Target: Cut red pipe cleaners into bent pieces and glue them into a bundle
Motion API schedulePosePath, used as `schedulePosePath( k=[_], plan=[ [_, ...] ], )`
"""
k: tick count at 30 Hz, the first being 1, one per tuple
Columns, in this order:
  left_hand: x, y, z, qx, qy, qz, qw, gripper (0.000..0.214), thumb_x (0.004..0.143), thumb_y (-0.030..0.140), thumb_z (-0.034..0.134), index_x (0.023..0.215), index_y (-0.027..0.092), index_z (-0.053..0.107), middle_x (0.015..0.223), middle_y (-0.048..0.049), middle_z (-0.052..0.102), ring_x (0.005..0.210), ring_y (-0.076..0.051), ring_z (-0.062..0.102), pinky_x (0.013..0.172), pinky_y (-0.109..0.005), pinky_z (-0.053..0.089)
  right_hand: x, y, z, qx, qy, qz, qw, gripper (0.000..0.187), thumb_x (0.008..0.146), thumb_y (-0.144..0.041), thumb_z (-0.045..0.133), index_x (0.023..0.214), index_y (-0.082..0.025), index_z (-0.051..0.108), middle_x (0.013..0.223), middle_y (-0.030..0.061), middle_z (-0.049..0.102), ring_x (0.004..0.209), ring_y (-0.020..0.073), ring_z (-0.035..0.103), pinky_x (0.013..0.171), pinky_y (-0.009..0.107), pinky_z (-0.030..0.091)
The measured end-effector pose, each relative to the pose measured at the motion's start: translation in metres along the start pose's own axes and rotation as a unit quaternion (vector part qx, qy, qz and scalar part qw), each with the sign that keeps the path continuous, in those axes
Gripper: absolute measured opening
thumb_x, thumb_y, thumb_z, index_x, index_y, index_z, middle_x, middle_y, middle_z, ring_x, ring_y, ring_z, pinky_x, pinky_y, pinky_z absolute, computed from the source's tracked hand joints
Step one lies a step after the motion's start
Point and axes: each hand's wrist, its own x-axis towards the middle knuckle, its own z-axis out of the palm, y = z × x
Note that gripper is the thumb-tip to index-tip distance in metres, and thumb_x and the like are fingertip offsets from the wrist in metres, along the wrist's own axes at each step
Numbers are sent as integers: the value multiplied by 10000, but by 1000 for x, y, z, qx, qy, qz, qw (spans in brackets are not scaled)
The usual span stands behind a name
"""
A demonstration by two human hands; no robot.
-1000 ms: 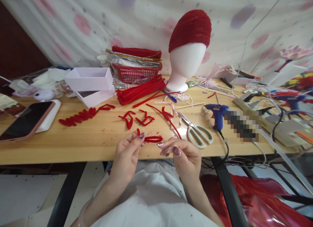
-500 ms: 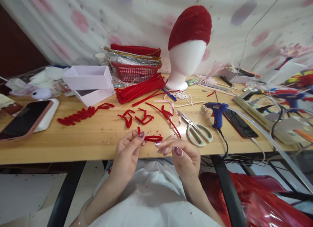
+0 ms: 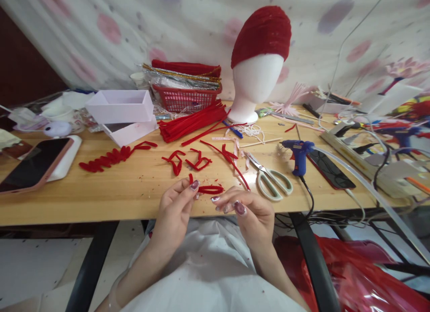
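Between thumb and fingers, my left hand (image 3: 176, 209) pinches a red pipe cleaner (image 3: 211, 190) bent into a narrow loop, one short end sticking up past the fingertips. My right hand (image 3: 251, 213) is just right of the loop's far end, fingers apart and holding nothing. Two bent red pipe cleaner shapes (image 3: 199, 160) lie on the table beyond my hands. Right of them is a long red pipe cleaner strand (image 3: 240, 172). Scissors (image 3: 268, 175) with pale handles rest near my right hand. A row of joined red loops (image 3: 109, 160) lies to the left.
Behind lie a bundle of red pipe cleaners (image 3: 193, 121), a red basket (image 3: 188, 98) and a white foam head (image 3: 257, 79) with a red covering. A blue glue gun (image 3: 298, 155), a phone (image 3: 331, 168) and a power strip (image 3: 363, 160) are right; white boxes (image 3: 119, 107) and another phone (image 3: 35, 164) are left.
My right thumb and fingers have shifted very slightly left. My left hand keeps its pinch on the looped pipe cleaner, and the things on the table stay put.
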Motion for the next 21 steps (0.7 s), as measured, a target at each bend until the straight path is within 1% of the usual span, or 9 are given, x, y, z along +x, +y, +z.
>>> schedulePosePath(
  k=[5, 7, 9, 11, 12, 14, 16, 19, 21],
  plan=[
    [0, 1, 1, -3, 8, 6, 1000, 295, 532, 250, 937, 664, 154, 690, 679, 32, 681, 638, -75, 605, 638, -159, 508, -3, 2, -5, -7, -16, -1, 1000, 233, 1000, -311, 587, 915, -279, 802, 845, 46, 791, 769, 210, 697, 708, 349, 545],
    [-1, 2, 2, -6, 10, 10, 1000, 310, 515, 255, 945, 649, 151, 685, 663, 36, 673, 624, -68, 596, 622, -149, 501, -4, 3, -7, -35, 11, -14, 999, 239, 1011, -293, 565, 908, -263, 779, 811, 37, 757, 772, 199, 680, 710, 329, 526],
    [-1, 3, 3, -9, 7, 9, 1000, 322, 505, 260, 951, 630, 146, 677, 640, 41, 659, 605, -58, 581, 609, -137, 491, -3, 4, -6, -84, 60, -13, 995, 164, 993, -287, 606, 917, -253, 747, 811, 20, 719, 760, 174, 649, 716, 298, 507],
    [-2, 3, 4, -7, 4, 5, 1000, 331, 499, 267, 956, 625, 145, 676, 632, 40, 655, 600, -57, 576, 603, -135, 486, -2, 4, -3, -106, 88, 25, 990, 108, 966, -321, 655, 936, -243, 722, 811, 9, 694, 717, 151, 620, 691, 272, 498],
    [-2, 3, 4, -4, 3, 3, 1000, 334, 498, 272, 957, 624, 145, 675, 636, 37, 658, 604, -61, 579, 601, -138, 486, -1, 4, -1, -96, 87, 57, 990, 128, 954, -352, 669, 926, -235, 711, 782, 4, 684, 682, 145, 608, 665, 264, 498],
    [-2, 3, 4, 7, -2, 1, 1000, 337, 502, 283, 956, 624, 149, 672, 645, 32, 663, 610, -69, 581, 598, -149, 484, 1, 5, 5, -44, 75, 119, 989, 208, 931, -415, 685, 865, -218, 688, 684, -9, 655, 598, 136, 582, 595, 253, 494],
    [-1, 2, 3, 15, -8, 4, 1000, 339, 509, 291, 952, 621, 154, 664, 643, 33, 662, 606, -71, 573, 592, -155, 476, 3, 7, 10, 12, 70, 165, 984, 268, 886, -455, 723, 799, -209, 664, 601, -24, 617, 537, 130, 553, 533, 244, 476],
    [0, -1, 2, 11, -13, 3, 1000, 325, 520, 286, 943, 623, 163, 660, 623, 42, 642, 593, -72, 558, 582, -163, 463, 3, 12, 14, 65, 80, 197, 975, 298, 831, -484, 768, 777, -208, 671, 573, -35, 588, 497, 121, 520, 491, 242, 455],
    [0, -3, 1, 4, -30, -7, 1000, 308, 542, 287, 932, 614, 165, 658, 619, 35, 635, 596, -82, 559, 589, -178, 467, 2, 15, 14, 80, 77, 199, 974, 312, 847, -501, 746, 753, -211, 676, 569, -35, 582, 488, 121, 513, 497, 251, 463]
  ],
)
